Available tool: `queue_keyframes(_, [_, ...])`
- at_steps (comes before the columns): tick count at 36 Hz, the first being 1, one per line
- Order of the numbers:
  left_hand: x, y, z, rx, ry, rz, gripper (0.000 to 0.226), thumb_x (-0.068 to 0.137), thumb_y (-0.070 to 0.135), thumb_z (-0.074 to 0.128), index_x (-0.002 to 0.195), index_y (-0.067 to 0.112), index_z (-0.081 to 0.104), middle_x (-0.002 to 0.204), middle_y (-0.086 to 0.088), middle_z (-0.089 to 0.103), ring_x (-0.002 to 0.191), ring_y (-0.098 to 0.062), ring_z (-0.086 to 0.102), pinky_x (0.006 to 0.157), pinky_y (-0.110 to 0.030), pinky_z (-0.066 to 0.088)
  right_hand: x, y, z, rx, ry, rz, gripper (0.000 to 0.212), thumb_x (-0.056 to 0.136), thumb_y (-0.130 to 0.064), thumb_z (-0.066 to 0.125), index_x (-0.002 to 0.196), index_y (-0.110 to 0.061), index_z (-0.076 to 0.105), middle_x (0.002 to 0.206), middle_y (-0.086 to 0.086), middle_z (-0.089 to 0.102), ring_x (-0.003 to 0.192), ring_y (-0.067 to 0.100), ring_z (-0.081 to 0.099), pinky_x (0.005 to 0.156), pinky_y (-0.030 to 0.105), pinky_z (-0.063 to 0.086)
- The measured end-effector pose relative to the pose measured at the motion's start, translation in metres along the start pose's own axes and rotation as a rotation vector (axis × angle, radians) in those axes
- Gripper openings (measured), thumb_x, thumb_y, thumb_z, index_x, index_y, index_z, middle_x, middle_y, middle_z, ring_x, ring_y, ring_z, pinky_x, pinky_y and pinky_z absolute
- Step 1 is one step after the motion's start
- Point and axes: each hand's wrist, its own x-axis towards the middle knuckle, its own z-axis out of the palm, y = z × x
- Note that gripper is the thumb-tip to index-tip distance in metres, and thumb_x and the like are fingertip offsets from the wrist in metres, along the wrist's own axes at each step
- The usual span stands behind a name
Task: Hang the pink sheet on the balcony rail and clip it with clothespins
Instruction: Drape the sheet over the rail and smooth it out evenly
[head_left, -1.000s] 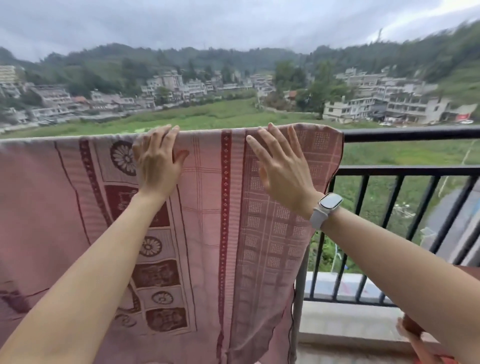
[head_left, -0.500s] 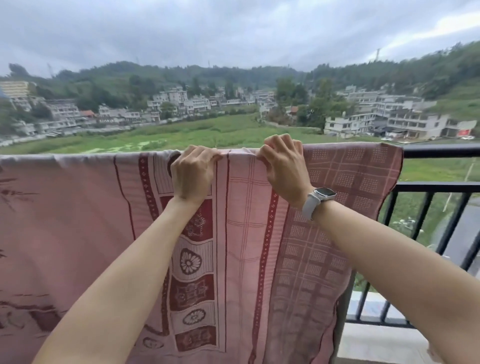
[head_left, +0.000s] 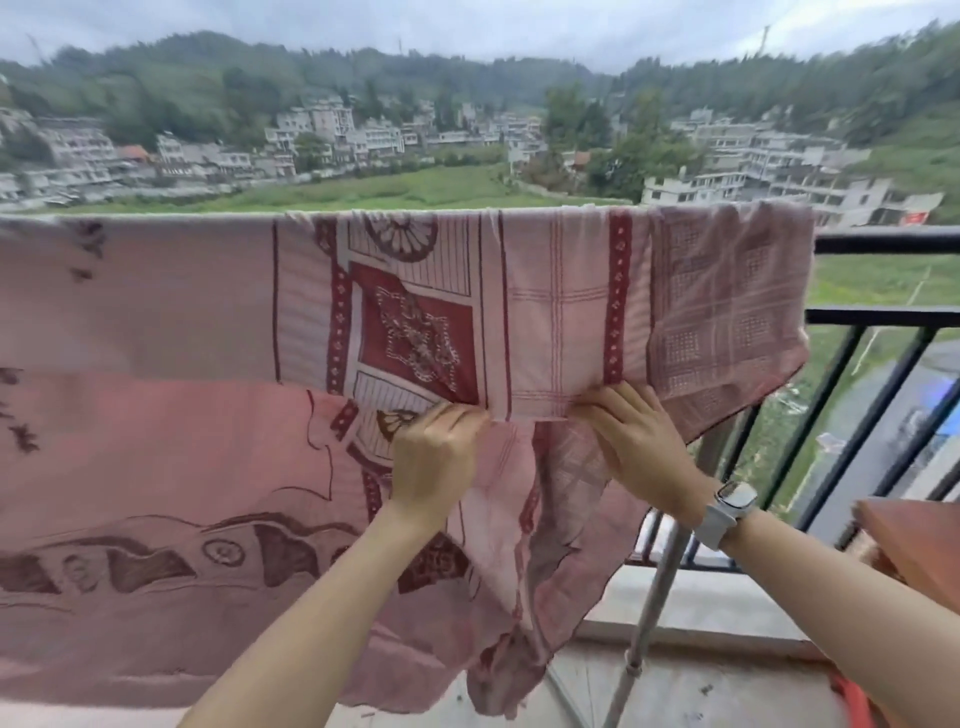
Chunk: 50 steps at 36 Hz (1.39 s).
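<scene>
Left hand (head_left: 434, 457), fingers curled tight, grips the lower hem of the front fold of the pink sheet (head_left: 556, 322); right hand (head_left: 631, 441), just beside it to the right, pinches the same hem w/ fingers bent over the cloth edge. A pale smartwatch (head_left: 727, 512) sits on the right wrist. Both hands are low, well below the top of the balcony rail (head_left: 888, 241), w/ the hem stretched taut between them. The sheet is draped over the rail, its fold running along the top bar; the front layer hangs down to the hands, a longer layer behind drops further toward the floor. Right of the sheet's edge, bare black rail & bars show. A metal pole (head_left: 652, 613) stands near the hanging corner. Beyond: green field, town bldgs, wooded hills, grey sky.
</scene>
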Motion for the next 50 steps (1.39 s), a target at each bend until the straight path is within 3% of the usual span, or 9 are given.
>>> queue_keyframes(4, [0.002,0.007,0.009,0.009,0.017,-0.063,0.02,0.077,0.005,0.068,0.095,0.011,0.071,0.098,-0.002,0.072,0.095,-0.018,0.064,0.082,-0.035,0.053,-0.013,0.005,-0.001,0.008,0.06,0.154,0.028,0.083,-0.007,0.05,0.108,-0.011,0.061,0.102,0.007,0.061,0.089,0.026,0.053,0.077,0.038,0.038])
queue_keyframes(8, [-0.006,0.019,0.017,0.043,-0.11,-0.041,0.04,0.083,0.026,0.059,0.121,0.016,0.054,0.13,-0.005,0.054,0.125,-0.022,0.04,0.108,-0.045,0.024,-0.034,0.011,-0.002,0.087,0.197,0.483,0.027,0.082,-0.007,0.047,0.107,-0.006,0.057,0.106,0.013,0.056,0.092,0.03,0.05,0.079,0.041,0.039])
queue_keyframes(15, [-0.046,0.017,0.048,0.012,-0.485,-0.194,0.076,0.082,0.034,0.063,0.145,0.023,0.021,0.155,-0.004,0.012,0.142,-0.02,0.002,0.113,-0.044,-0.001,-0.085,0.017,0.015,0.29,0.267,1.094,0.027,0.086,-0.016,0.06,0.103,0.005,0.054,0.1,0.022,0.054,0.098,0.034,0.049,0.081,0.019,0.03])
queue_keyframes(18, [-0.049,0.012,0.058,-0.03,-0.576,-0.266,0.08,0.085,0.036,0.059,0.146,0.026,0.009,0.155,0.0,-0.004,0.143,-0.02,-0.005,0.116,-0.048,0.009,-0.092,0.023,0.024,0.38,0.248,1.251,0.044,0.082,-0.018,0.065,0.116,0.003,0.047,0.112,0.019,0.05,0.105,0.031,0.048,0.093,0.029,0.038])
queue_keyframes(25, [-0.046,0.042,0.07,-0.128,-0.56,-0.235,0.084,0.084,0.033,0.063,0.146,0.025,0.006,0.153,-0.001,-0.007,0.143,-0.024,-0.002,0.115,-0.047,0.016,-0.085,0.042,0.021,0.429,0.335,1.321,0.057,0.084,-0.024,0.064,0.13,-0.003,0.038,0.117,0.011,0.041,0.101,0.021,0.045,0.09,0.03,0.04])
queue_keyframes(28, [-0.052,0.059,0.075,-0.171,-0.584,-0.212,0.082,0.085,0.031,0.062,0.146,0.026,0.007,0.155,-0.002,-0.005,0.143,-0.023,-0.001,0.114,-0.049,0.017,-0.093,0.055,0.023,0.388,0.313,1.333,0.029,0.087,-0.027,0.058,0.103,-0.004,0.051,0.1,0.01,0.047,0.097,0.028,0.049,0.089,0.043,0.042])
queue_keyframes(37, [-0.065,0.1,0.09,-0.194,-0.59,-0.173,0.072,0.082,0.03,0.066,0.14,0.019,0.025,0.154,-0.01,0.014,0.141,-0.026,0.015,0.111,-0.036,0.013,-0.143,0.039,0.01,0.469,0.263,1.23,0.011,0.093,-0.009,0.046,0.082,-0.008,0.045,0.066,0.0,0.048,0.061,0.018,0.043,0.052,0.018,0.033])
queue_keyframes(43, [-0.068,0.122,0.096,-0.238,-0.577,-0.129,0.065,0.083,0.02,0.064,0.138,0.02,0.029,0.151,-0.011,0.024,0.139,-0.03,0.021,0.107,-0.054,0.029,-0.159,0.076,-0.018,0.323,0.366,1.304,0.012,0.093,-0.009,0.045,0.094,0.0,0.053,0.083,0.01,0.054,0.075,0.022,0.047,0.061,0.026,0.027])
queue_keyframes(50, [-0.057,0.122,0.089,-0.248,-0.516,-0.116,0.057,0.085,0.02,0.062,0.136,0.013,0.037,0.147,-0.014,0.031,0.135,-0.031,0.03,0.107,-0.05,0.032,-0.134,0.073,-0.005,0.389,0.342,1.35,0.014,0.091,-0.011,0.05,0.102,-0.004,0.055,0.093,0.01,0.059,0.088,0.03,0.056,0.069,0.029,0.037])
